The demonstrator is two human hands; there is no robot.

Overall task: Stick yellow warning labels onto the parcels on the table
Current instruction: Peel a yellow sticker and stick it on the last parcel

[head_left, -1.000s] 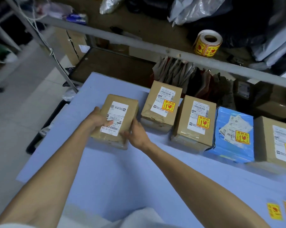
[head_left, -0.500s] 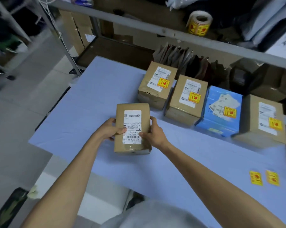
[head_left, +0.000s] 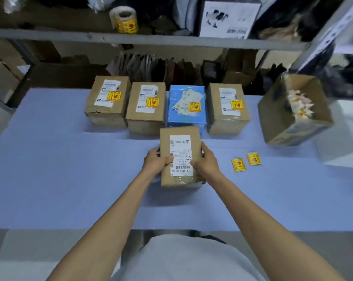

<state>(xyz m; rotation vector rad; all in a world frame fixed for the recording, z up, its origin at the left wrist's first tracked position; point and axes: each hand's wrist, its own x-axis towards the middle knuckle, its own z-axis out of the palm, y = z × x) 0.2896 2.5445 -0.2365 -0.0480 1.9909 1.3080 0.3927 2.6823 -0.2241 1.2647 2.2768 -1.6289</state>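
Observation:
A brown cardboard parcel [head_left: 179, 145] with a white shipping label and no yellow sticker lies in the middle of the blue table [head_left: 70, 169]. My left hand [head_left: 156, 160] grips its left side, thumb on top. My right hand [head_left: 207, 161] grips its right side, thumb on the shipping label. Two loose yellow warning labels [head_left: 245, 161] lie on the table just right of my right hand. Behind, a row of parcels each bears a yellow label: two brown ones [head_left: 108, 100] [head_left: 146, 106], a blue one [head_left: 186, 106] and another brown one [head_left: 227, 106].
An open cardboard box [head_left: 293, 112] with scraps of label backing stands at the right. A roll of yellow labels [head_left: 125, 21] sits on the metal shelf [head_left: 171, 42] above the table's back. Boxes and bags fill the space behind and under the shelf.
Both hands have carried the unlabelled parcel from the left end of the row toward me, into the middle of the table. The view has swung right, so the row appears centred.

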